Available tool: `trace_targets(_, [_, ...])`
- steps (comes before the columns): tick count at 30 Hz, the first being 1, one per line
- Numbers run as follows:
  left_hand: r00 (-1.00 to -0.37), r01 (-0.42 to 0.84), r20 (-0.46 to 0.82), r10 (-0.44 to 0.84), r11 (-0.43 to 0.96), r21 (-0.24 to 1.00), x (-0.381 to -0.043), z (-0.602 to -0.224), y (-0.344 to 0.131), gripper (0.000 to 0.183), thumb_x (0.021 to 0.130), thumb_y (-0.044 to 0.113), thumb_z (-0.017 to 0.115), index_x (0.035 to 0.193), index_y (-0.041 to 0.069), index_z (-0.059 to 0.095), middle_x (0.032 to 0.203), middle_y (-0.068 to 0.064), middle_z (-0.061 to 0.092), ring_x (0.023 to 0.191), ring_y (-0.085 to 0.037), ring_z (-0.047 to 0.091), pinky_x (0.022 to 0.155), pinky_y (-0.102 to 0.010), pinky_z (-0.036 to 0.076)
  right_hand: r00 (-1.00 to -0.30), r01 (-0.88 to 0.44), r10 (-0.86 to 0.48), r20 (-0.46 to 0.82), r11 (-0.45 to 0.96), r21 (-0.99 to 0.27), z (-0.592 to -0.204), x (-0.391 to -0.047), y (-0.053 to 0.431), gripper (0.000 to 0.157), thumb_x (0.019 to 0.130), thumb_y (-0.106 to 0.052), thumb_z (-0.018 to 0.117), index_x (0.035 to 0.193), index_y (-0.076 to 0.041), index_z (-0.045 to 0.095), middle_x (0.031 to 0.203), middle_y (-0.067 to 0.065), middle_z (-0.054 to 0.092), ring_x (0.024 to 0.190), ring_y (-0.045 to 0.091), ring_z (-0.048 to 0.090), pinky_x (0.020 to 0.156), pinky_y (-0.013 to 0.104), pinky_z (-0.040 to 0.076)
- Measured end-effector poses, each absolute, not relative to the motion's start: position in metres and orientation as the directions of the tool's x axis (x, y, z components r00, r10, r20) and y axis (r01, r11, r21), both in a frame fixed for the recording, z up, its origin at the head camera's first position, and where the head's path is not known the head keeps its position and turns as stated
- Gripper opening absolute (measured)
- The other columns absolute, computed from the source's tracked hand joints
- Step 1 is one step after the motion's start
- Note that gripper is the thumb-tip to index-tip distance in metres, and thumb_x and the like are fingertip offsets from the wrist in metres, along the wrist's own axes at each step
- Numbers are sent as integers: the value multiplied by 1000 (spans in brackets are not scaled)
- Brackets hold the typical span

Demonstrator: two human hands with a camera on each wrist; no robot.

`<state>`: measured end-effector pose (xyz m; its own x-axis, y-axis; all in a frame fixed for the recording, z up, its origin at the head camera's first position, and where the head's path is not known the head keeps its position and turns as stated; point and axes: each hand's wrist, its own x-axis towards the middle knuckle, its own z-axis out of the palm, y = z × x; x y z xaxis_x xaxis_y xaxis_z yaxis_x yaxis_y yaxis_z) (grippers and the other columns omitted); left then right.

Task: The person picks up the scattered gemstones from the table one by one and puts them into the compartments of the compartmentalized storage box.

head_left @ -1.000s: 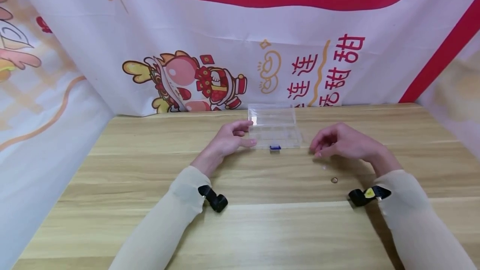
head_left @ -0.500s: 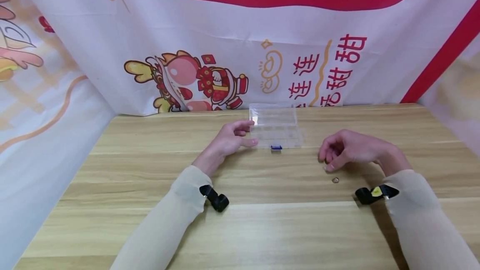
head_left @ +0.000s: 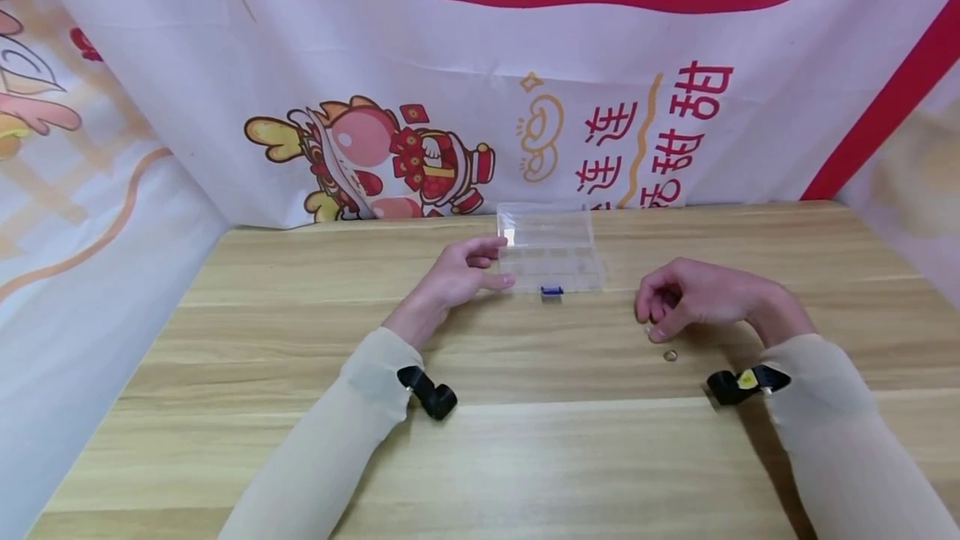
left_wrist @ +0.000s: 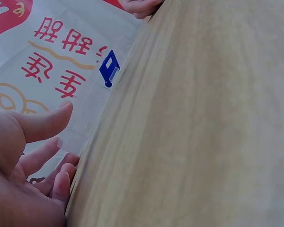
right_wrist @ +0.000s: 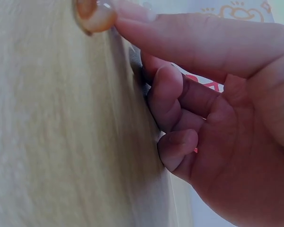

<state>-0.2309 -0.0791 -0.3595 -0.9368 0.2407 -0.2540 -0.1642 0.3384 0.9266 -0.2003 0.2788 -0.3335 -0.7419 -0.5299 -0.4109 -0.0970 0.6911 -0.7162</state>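
In the head view a clear plastic compartment box (head_left: pixel 551 269) stands with its lid up at the table's far side, its blue latch (head_left: pixel 552 292) facing me. My left hand (head_left: pixel 453 275) holds the box's left end, thumb at the front corner and index finger near the hinge; the left wrist view shows the other fingers loosely bent beside it. To the right of the box, my right hand (head_left: pixel 693 300) pinches a small clear bead (head_left: pixel 648 329) between thumb and index finger, low over the table. A glossy brown-and-whitish bead (right_wrist: pixel 97 16) lies just in front of the thumb.
The wood-grain table (head_left: pixel 525 440) ends at a white printed cloth (head_left: pixel 420 40) hanging behind the box. More cloth hangs at both sides. Each sleeve carries a black wrist camera, the left camera (head_left: pixel 431 394) and the right camera (head_left: pixel 738 386).
My right hand has moved right and slightly toward me, to the clear bead that lay on the table, and now pinches it. My left hand stays at the box.
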Motion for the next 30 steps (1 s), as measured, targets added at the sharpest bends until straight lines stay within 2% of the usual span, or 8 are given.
trace_targets(11, [-937,-159,-251,242,343,926,-232,-359,-80,61,91,15,84,147,28,63,146,2,59,134,-23,49,121,-44,39,-770,-120,-502,-394,721,-683,-332,-200,275,16,90,-18,85,100,-11,76,89,5,68,85,19,58,77,27,47])
trace_targets(19, [-936,-171,-259,238,337,926,-230,-359,-79,59,92,15,83,146,27,63,144,1,60,133,-24,49,120,-44,40,-817,-138,-468,-337,726,-673,-334,-202,274,15,93,-24,82,103,-14,76,96,4,71,93,21,59,84,29,49])
trace_targets(30, [-935,-178,-265,235,336,925,-231,-358,-80,58,92,15,84,145,27,64,144,1,60,133,-24,50,121,-44,40,-878,-158,-432,-206,669,-727,-330,-200,266,14,95,-18,80,105,-10,73,97,7,72,88,18,61,77,27,51])
